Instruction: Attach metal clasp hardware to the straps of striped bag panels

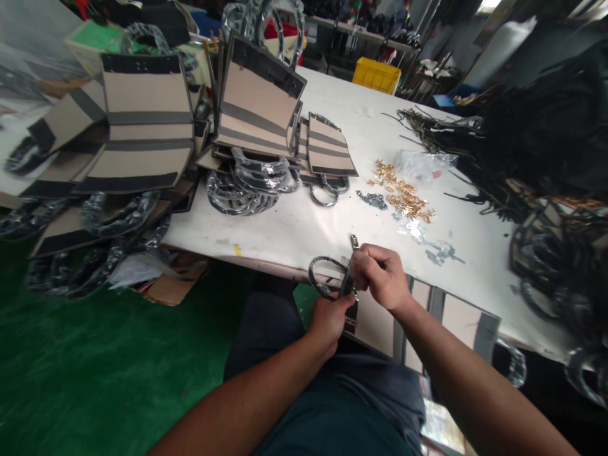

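Head view: right hand (384,275) pinching dark strap (349,283), left hand (329,322) gripping panel (375,323), seemingly mid-job; gold fittings (409,202) lie loose.

A beige, grey-banded panel (377,323), a dark loop handle (310,273) and metal-tipped strap (354,241) at its left end, lies along the near edge of the tabletop (280,234).

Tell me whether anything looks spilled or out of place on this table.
The gold fittings look a bit spilled: they lie loose and scattered straight on the table, beside a plastic bag. That may be deliberate, though. Nothing else stands out.
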Motion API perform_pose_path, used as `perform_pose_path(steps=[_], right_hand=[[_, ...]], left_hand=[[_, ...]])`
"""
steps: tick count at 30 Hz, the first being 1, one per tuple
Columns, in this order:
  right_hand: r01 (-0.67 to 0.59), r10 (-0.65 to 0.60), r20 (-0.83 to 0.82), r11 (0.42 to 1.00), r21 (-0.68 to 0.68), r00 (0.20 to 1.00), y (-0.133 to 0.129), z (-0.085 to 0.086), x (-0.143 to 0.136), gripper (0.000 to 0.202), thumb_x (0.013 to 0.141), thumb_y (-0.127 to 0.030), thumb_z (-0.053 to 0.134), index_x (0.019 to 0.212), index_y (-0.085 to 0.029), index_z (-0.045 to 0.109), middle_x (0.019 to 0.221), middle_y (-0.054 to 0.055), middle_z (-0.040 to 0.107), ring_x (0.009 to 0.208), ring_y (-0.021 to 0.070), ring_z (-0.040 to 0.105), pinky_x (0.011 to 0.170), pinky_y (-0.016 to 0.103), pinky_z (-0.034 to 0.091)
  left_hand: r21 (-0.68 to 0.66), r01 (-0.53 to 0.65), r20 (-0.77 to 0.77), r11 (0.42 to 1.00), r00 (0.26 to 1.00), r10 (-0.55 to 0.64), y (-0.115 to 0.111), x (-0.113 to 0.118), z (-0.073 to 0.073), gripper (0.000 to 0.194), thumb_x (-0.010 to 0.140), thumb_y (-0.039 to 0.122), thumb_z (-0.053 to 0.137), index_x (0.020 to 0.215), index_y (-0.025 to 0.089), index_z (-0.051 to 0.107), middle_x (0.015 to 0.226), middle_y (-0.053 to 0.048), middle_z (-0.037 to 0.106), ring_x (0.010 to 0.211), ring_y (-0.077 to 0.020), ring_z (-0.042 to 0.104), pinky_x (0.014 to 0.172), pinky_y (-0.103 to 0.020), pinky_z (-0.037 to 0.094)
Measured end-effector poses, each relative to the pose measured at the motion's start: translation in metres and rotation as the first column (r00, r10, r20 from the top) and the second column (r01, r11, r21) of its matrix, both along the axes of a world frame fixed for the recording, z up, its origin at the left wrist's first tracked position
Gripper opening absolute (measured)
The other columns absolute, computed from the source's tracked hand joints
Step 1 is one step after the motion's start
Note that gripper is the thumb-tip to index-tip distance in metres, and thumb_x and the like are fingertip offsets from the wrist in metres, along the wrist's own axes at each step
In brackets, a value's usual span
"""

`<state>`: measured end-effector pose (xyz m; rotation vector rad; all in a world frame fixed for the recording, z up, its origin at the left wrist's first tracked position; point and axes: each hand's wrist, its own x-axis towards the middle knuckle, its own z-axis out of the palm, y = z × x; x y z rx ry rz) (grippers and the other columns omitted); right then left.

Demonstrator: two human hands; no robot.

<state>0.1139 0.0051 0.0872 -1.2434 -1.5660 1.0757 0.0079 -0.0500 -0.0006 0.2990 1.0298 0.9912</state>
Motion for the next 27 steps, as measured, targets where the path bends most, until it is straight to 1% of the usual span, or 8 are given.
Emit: perform_pose_path(steps=[5,8,13,15,19,23,25,27], right_hand=[[0.151,-0.073,-0.363,0.970,0.190,0.929,-0.016,0.023,0.005,0.045,0.096,-0.041,0.068,0.059,-0.025,0.048,0.046,-0.005,0.047,0.040,0.0129,0.041,0.045,0.030,0.039],[0.201,-0.090,-0.396,0.948,0.249,0.914,-0.025,0.021,0.001,0.046,0.094,-0.048,0.068,0.060,-0.026,0.048,0.046,-0.005,0.044,0.039,0.0134,0.041,0.046,0.032,0.042],[0.210,-0.172,-0.275,0.971,0.114,0.946,-0.029,-0.018,0.010,0.046,0.100,-0.045,0.062,0.061,-0.024,0.048,0.049,-0.004,0.049,0.046,0.0131,0.045,0.050,0.030,0.041],[0.231,-0.193,-0.273,0.966,0.115,0.943,-0.029,-0.024,0.020,0.044,0.099,-0.043,0.064,0.062,-0.024,0.050,0.050,-0.003,0.052,0.048,0.0133,0.047,0.052,0.030,0.043],[0.324,-0.304,-0.337,0.946,0.004,0.891,-0.028,-0.016,0.036,0.044,0.096,-0.046,0.067,0.063,-0.024,0.048,0.049,-0.004,0.050,0.045,0.0134,0.047,0.048,0.029,0.042],[0.290,-0.394,-0.357,0.906,-0.309,0.847,-0.020,-0.006,0.054,0.041,0.089,-0.052,0.073,0.072,-0.024,0.050,0.050,-0.008,0.046,0.041,0.0114,0.043,0.043,0.027,0.039],[0.245,-0.359,-0.243,0.885,-0.396,0.901,-0.017,-0.006,0.064,0.036,0.086,-0.054,0.075,0.082,-0.022,0.058,0.051,-0.008,0.050,0.042,0.0119,0.046,0.045,0.026,0.040],[0.260,-0.287,-0.010,0.879,-0.400,0.958,-0.016,-0.010,0.072,0.033,0.085,-0.051,0.076,0.093,-0.020,0.066,0.051,-0.007,0.054,0.044,0.0134,0.050,0.047,0.026,0.041]], left_hand=[[-0.026,0.035,-0.013,0.999,0.999,-0.035,0.000,0.000,-0.005,0.024,0.068,0.032,0.083,0.084,0.013,0.082,0.080,-0.010,0.080,0.066,-0.0219,0.072,0.060,-0.029,0.053],[-0.051,0.039,-0.036,0.998,0.999,-0.041,0.000,0.000,-0.005,0.021,0.069,0.032,0.082,0.079,0.014,0.079,0.072,-0.008,0.077,0.059,-0.0199,0.068,0.056,-0.029,0.051],[-0.039,0.039,-0.068,0.998,0.997,-0.042,0.001,-0.002,0.000,0.021,0.069,0.034,0.083,0.072,0.015,0.076,0.070,-0.007,0.075,0.058,-0.0196,0.067,0.052,-0.028,0.049],[-0.040,0.040,-0.079,0.998,0.996,-0.043,0.000,-0.003,-0.002,0.021,0.069,0.034,0.082,0.075,0.014,0.077,0.075,-0.009,0.078,0.063,-0.0207,0.070,0.056,-0.028,0.052],[-0.067,0.051,-0.104,0.996,0.993,-0.058,0.000,-0.004,-0.004,0.026,0.070,0.035,0.081,0.084,0.013,0.080,0.081,-0.011,0.080,0.068,-0.0226,0.073,0.061,-0.029,0.055],[-0.115,0.055,-0.063,0.992,0.996,-0.063,-0.002,-0.005,0.005,0.030,0.067,0.035,0.085,0.085,0.012,0.080,0.078,-0.011,0.080,0.064,-0.0228,0.074,0.060,-0.030,0.056],[-0.138,0.065,-0.048,0.988,0.996,-0.073,-0.003,-0.005,0.010,0.033,0.067,0.036,0.087,0.087,0.011,0.079,0.076,-0.010,0.079,0.061,-0.0226,0.073,0.057,-0.030,0.055],[-0.151,0.080,-0.049,0.985,0.995,-0.088,-0.004,-0.005,0.013,0.036,0.068,0.038,0.087,0.089,0.011,0.079,0.076,-0.010,0.079,0.060,-0.0226,0.073,0.056,-0.030,0.056]])
